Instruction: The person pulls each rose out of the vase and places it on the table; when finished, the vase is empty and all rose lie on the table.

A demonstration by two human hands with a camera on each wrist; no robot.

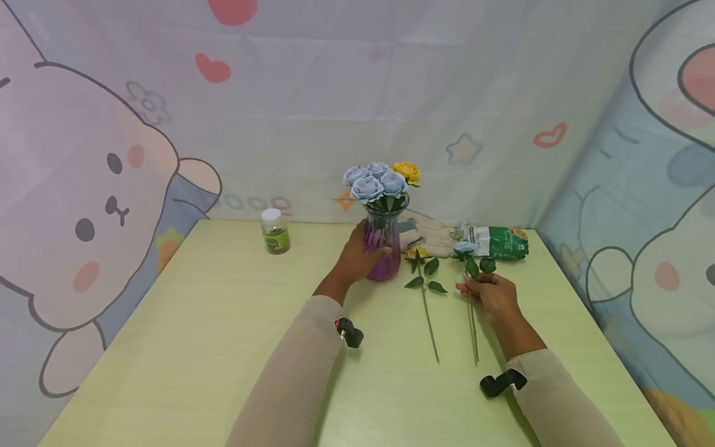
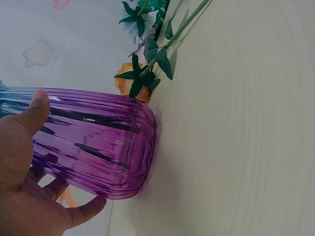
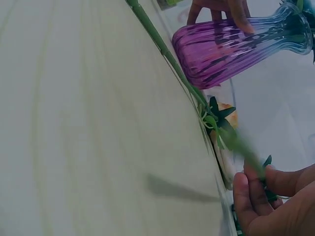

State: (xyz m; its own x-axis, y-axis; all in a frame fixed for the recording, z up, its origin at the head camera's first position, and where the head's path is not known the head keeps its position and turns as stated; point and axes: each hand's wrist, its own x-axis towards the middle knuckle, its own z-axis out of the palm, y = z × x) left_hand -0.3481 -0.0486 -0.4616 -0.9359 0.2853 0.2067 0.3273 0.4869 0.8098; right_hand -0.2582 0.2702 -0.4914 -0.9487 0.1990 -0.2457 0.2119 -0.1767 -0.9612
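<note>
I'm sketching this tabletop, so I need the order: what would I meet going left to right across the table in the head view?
White-lidded jar → left hand → vase → yellow rose lying on the table → right hand.

White-lidded jar (image 1: 276, 232) standing at nine o'clock, pale gloves (image 1: 434, 239) and green packet (image 1: 505, 243) lying at three, cartoon-printed backdrop (image 1: 313, 87) hanging at twelve

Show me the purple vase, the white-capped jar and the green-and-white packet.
Purple vase (image 1: 384, 237): head view, ribbed body.
White-capped jar (image 1: 276, 240): head view, label.
Green-and-white packet (image 1: 499, 243): head view, green part.
</note>
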